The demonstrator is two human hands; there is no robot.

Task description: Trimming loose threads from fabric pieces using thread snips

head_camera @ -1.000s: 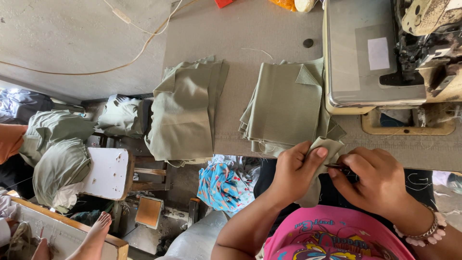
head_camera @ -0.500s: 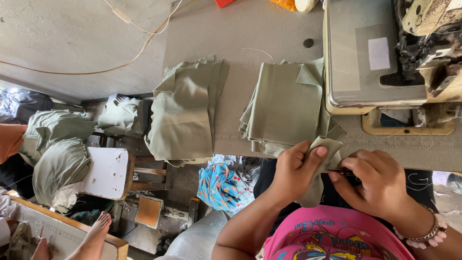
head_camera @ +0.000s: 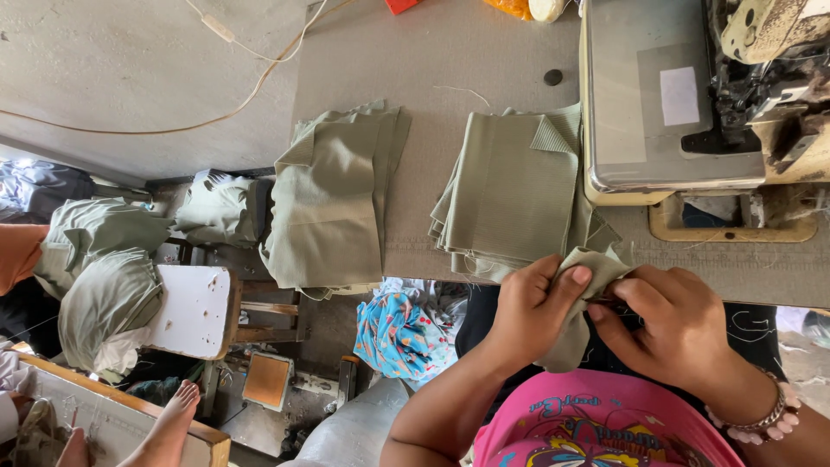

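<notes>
Small olive fabric piece (head_camera: 577,303) held at near table edge, just in front of sewing machine (head_camera: 683,95). Left hand (head_camera: 527,313) pinched on its left side, thumb on top; right hand (head_camera: 674,324) closed on its right side, hands together. Two olive fabric stacks (head_camera: 510,195) (head_camera: 333,203) lying on table (head_camera: 450,60) beyond.

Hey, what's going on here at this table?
A person at a sewing table holds a small olive-green fabric piece in both hands: left hand pinching it, right hand working its edge. Two stacks of the same cloth lie on the table beside the sewing machine.
</notes>
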